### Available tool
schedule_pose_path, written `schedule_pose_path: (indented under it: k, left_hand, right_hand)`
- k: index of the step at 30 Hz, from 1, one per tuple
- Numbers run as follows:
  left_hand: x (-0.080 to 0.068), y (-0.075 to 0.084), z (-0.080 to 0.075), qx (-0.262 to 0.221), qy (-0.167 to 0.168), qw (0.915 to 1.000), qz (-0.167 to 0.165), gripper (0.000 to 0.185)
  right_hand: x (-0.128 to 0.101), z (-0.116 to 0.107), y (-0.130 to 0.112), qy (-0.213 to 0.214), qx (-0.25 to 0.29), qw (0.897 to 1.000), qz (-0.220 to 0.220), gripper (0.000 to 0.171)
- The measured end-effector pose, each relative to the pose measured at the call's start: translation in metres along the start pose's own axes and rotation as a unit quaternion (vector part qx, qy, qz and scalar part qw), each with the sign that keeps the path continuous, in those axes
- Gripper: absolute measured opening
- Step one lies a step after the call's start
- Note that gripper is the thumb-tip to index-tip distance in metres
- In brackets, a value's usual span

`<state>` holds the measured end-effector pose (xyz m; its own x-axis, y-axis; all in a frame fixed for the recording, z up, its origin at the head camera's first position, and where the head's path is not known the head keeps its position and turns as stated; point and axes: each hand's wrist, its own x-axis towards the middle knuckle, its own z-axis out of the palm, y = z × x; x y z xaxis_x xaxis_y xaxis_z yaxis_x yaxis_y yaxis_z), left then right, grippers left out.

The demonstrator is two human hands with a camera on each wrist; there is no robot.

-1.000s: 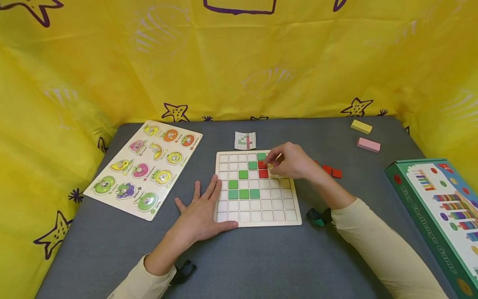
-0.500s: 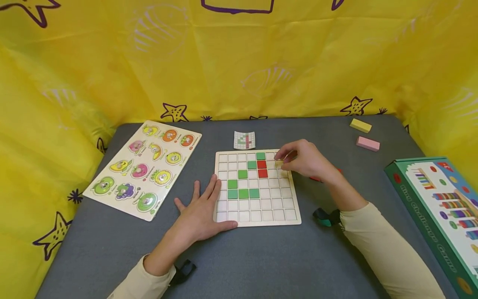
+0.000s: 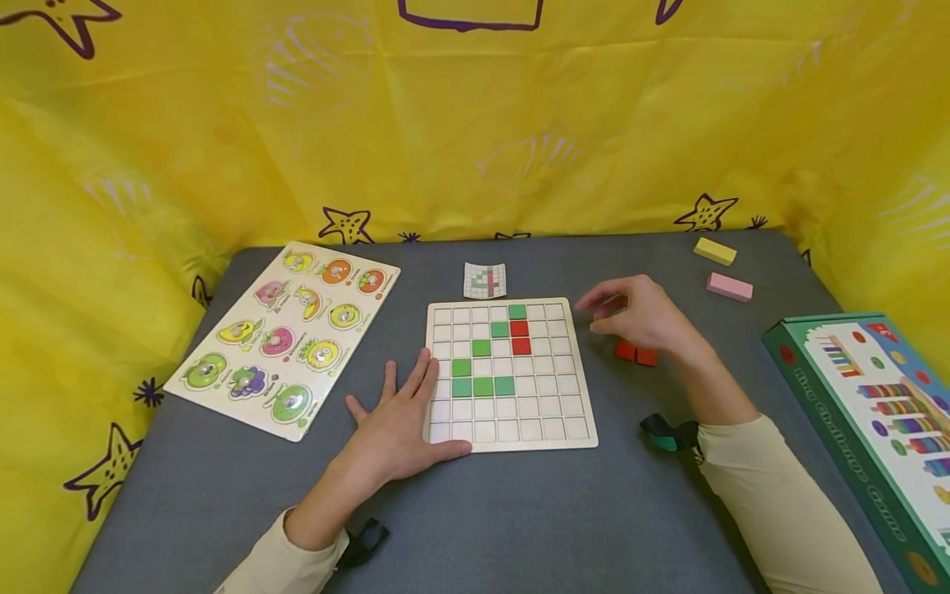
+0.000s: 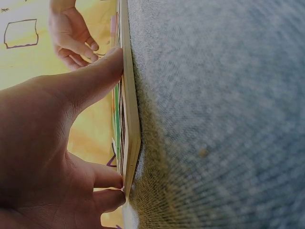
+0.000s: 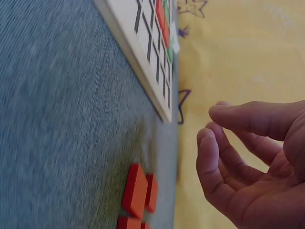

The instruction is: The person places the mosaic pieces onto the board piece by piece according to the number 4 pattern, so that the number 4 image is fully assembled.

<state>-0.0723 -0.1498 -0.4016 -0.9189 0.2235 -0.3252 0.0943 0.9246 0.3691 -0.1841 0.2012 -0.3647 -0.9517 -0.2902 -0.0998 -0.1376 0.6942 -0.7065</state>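
A wooden grid board lies mid-table with several green tiles and two red tiles set in its cells. My left hand lies flat against the board's left edge, thumb along its near corner. My right hand hovers just right of the board, fingers loosely curled and empty. Loose red tiles lie on the grey table under that hand; the right wrist view shows them below the fingers.
A fruit peg puzzle lies to the left. A small pattern card sits behind the board. Yellow and pink blocks lie far right. A green game box sits at the right edge. Yellow cloth walls surround the table.
My right hand has left the board's upper right cells and moved right, above the loose red tiles. The left hand has stayed put.
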Motion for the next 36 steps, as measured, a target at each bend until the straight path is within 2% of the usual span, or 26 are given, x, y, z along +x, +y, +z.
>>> schedule_pose_path:
  k: [13, 36]
  left_hand:
    - [0.0, -0.001, 0.0, 0.002, 0.0, 1.0, 0.0, 0.123]
    - [-0.003, 0.001, 0.0, 0.001, 0.009, 1.0, 0.003, 0.123]
  right_hand:
    - [-0.004, -0.012, 0.027, 0.012, 0.017, 0.999, 0.034, 0.03]
    - [-0.003, -0.012, 0.046, 0.013, -0.048, 0.996, 0.077, 0.03]
